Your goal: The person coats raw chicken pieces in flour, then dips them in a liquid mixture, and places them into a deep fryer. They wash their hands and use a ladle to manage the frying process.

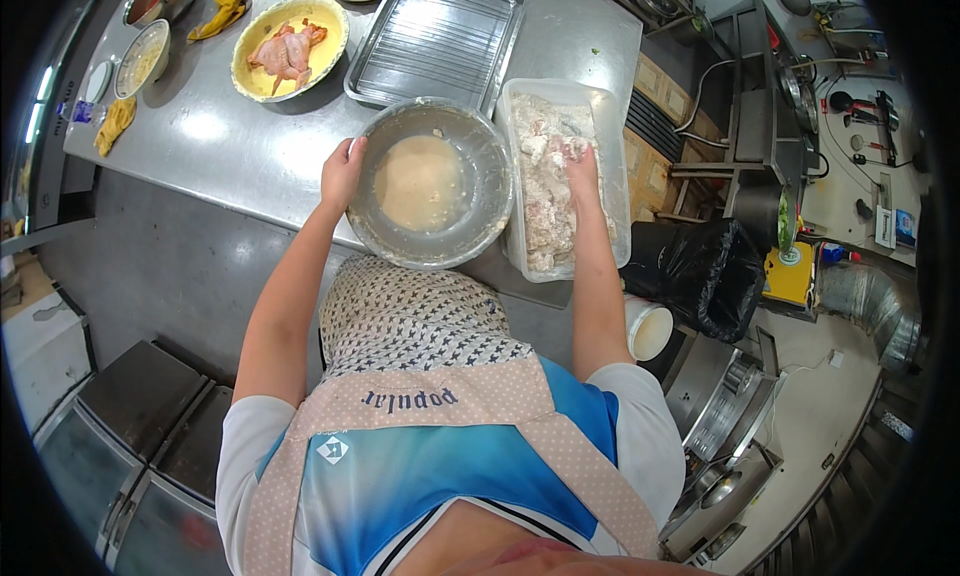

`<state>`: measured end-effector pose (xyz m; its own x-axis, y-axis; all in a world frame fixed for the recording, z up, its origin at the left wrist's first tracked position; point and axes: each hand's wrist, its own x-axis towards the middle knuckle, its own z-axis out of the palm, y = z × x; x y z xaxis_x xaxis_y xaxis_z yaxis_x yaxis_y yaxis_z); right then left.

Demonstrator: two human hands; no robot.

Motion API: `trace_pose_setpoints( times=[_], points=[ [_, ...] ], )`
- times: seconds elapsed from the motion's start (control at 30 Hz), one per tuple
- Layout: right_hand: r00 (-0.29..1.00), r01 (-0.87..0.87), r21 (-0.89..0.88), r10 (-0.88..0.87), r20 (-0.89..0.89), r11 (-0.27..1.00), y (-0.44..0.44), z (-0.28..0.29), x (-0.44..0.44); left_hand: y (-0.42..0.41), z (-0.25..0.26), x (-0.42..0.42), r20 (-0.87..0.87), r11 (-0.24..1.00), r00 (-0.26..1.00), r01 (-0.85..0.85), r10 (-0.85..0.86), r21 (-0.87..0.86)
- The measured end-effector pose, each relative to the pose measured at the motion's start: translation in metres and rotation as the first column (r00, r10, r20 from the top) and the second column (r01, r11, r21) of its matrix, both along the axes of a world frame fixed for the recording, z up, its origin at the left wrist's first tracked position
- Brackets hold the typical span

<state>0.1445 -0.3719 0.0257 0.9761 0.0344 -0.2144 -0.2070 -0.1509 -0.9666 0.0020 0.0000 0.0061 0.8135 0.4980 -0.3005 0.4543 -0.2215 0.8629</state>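
Observation:
My left hand [343, 172] grips the left rim of a wide metal bowl [487, 163] with a cloudy, tan liquid batter [420, 182] in it. The bowl stands at the near edge of the steel table. Directly to its right is a translucent plastic tub [616, 238] holding flour-coated pieces [547, 223], which look like meat. My right hand [577, 163] reaches into the tub, its fingers caked with flour and down among the pieces; whether they close on one is hidden.
Behind the bowl lies a metal tray with a wire rack [435, 43]. Raw poultry [285, 54] rests in a yellow-lined bowl [244, 39] at the left. Farther left are a patterned bowl [142, 62] and yellow gloves [116, 125]. A black-lined bin [697, 276] stands right of the table.

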Motion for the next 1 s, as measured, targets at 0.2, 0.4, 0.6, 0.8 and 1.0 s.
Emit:
trace_pose_setpoints(
  times=[0.2, 0.4, 0.6, 0.8, 1.0],
  points=[
    [0.661, -0.452, -0.868, 0.731, -0.170, 0.206, 0.000, 0.008, -0.021, 0.002, -0.001, 0.002, -0.038, 1.000, 0.999, 0.020, -0.019, 0.024],
    [0.954, -0.236, -0.852, 0.280, -0.110, 0.468, -0.015, -0.009, 0.021, 0.000, -0.001, 0.002, -0.006, 1.000, 1.000, -0.003, 0.003, 0.022],
    [0.959, -0.254, -0.637, 0.277, -0.066, 0.728, 0.005, -0.032, 0.017, 0.001, -0.004, 0.001, -0.030, 1.000, 1.000, 0.005, -0.004, 0.019],
    [0.971, -0.237, -0.174, 0.229, -0.069, 0.956, -0.030, -0.026, 0.034, 0.000, 0.001, 0.001, -0.029, 1.000, 0.999, -0.017, 0.018, 0.016],
    [0.982, 0.043, 0.107, -0.023, -0.186, 0.993, -0.043, -0.018, 0.025, 0.000, -0.002, 0.001, -0.025, 1.000, 1.000, -0.006, 0.006, 0.022]
  ],
)
